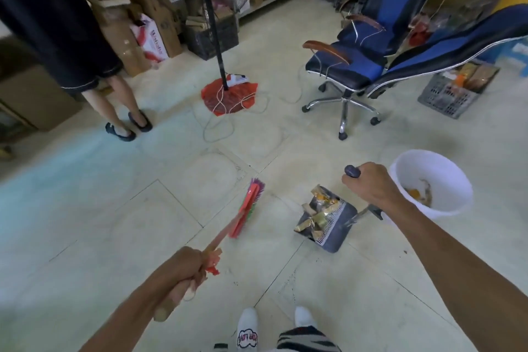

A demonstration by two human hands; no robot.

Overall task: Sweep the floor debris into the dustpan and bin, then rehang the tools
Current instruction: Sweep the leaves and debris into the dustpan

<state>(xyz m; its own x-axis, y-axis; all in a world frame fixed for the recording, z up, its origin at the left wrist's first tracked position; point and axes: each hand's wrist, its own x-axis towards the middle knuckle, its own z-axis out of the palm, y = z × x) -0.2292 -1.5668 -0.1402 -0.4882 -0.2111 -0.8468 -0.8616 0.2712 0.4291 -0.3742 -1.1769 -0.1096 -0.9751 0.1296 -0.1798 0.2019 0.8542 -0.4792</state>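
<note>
My left hand (183, 271) is shut on the wooden handle of a red broom (248, 206), whose bristle head rests on the floor ahead of me, left of the dustpan. My right hand (368, 184) grips the dark top of the long handle of a grey dustpan (338, 226). The pan sits on the tiles, loaded with several gold and silver wrappers (315, 213). A white bin (440, 168) stands just right of my right hand, with orange and brown scraps at its bottom.
A person (111, 94) in dark clothes stands at the far left. A fan stand on a red base (228, 96) with loose cables is ahead. Blue office chairs (351, 63) and a grey crate (448, 94) are at the right. Cardboard boxes (148, 17) line the back wall.
</note>
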